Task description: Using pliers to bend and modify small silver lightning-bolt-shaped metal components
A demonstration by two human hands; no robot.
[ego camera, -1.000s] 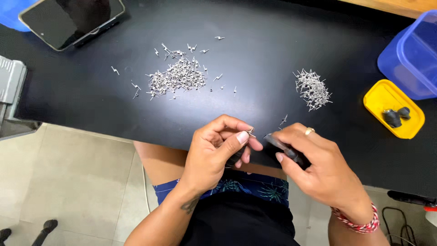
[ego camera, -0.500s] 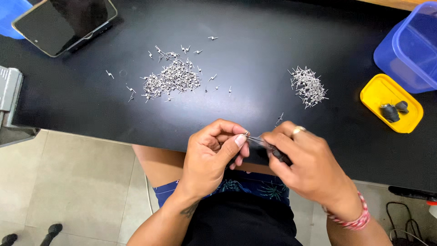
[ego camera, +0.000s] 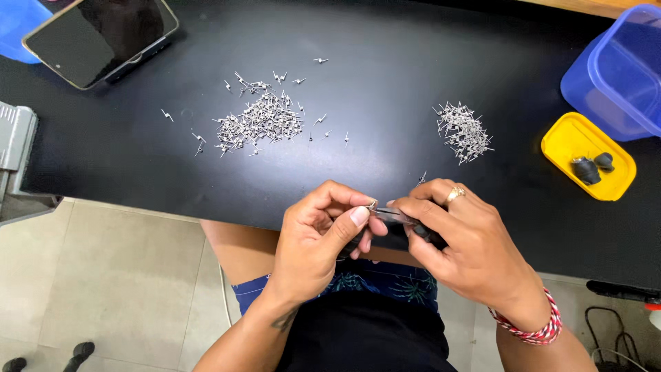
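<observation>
My left hand (ego camera: 320, 238) pinches a tiny metal pin (ego camera: 372, 204) between thumb and fingers at the table's near edge. My right hand (ego camera: 465, 241), with a ring on one finger and a red-and-white thread at the wrist, grips small pliers (ego camera: 394, 216) whose tips meet the pin. The two hands touch over my lap. On the black table (ego camera: 385, 83) lie a large spread pile of small metal pins (ego camera: 258, 120) to the left and a smaller heap of pins (ego camera: 463, 131) to the right.
A phone (ego camera: 100, 34) leans on a stand at the back left. A blue plastic container (ego camera: 616, 72) and a yellow lid (ego camera: 585, 155) with two dark small parts sit at the right. A grey device (ego camera: 14, 138) is at the left edge. Tiled floor lies below.
My hands have come closer together and risen slightly toward the table edge; the pliers' tips now meet the pin in my left fingers.
</observation>
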